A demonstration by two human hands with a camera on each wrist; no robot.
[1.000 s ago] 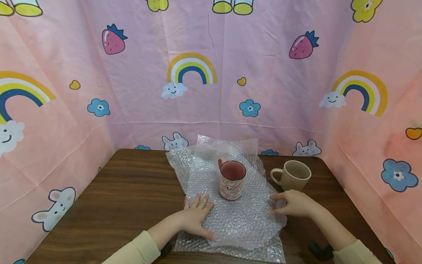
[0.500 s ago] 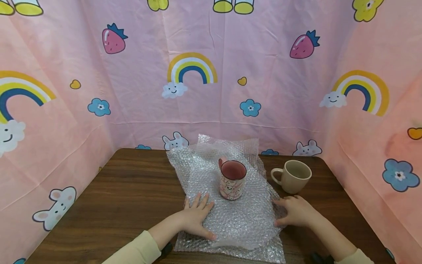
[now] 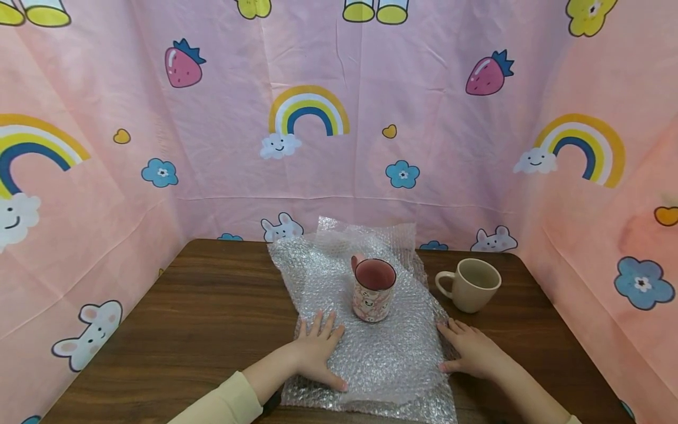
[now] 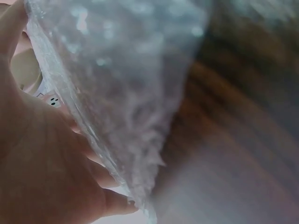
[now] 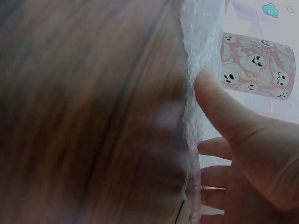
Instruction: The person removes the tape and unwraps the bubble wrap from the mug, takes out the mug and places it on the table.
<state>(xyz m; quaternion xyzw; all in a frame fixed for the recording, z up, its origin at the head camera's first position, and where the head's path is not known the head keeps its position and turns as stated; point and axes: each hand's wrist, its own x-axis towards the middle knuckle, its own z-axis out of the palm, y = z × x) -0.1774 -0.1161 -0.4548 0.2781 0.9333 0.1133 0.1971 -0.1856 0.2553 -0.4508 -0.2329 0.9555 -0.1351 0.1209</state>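
Note:
A pink mug (image 3: pixel 373 303) with a ghost pattern and dark rim stands upright on layered sheets of bubble wrap (image 3: pixel 392 368). My left hand (image 3: pixel 319 354) rests on the wrap's left side with fingers spread and straight. On the opposite side, my right hand (image 3: pixel 473 352) touches the wrap's right edge, fingers extended and thumb apart. The right wrist view shows the mug (image 5: pixel 257 65) beyond my thumb, with the fingertips along the wrap (image 5: pixel 203 42). In the left wrist view, bubble wrap (image 4: pixel 117 93) hides much of the scene beside my palm (image 4: pixel 46 158).
A plain beige mug (image 3: pixel 471 295) stands beyond my right hand, its handle pointing left. The dark wooden table (image 3: pixel 222 324) has rounded far corners. Pink printed cloth (image 3: pixel 222 176) hangs along the back and both sides.
My right hand has shifted slightly toward me along the wrap's right edge, and its fingers have straightened. The left hand and both mugs stay in place.

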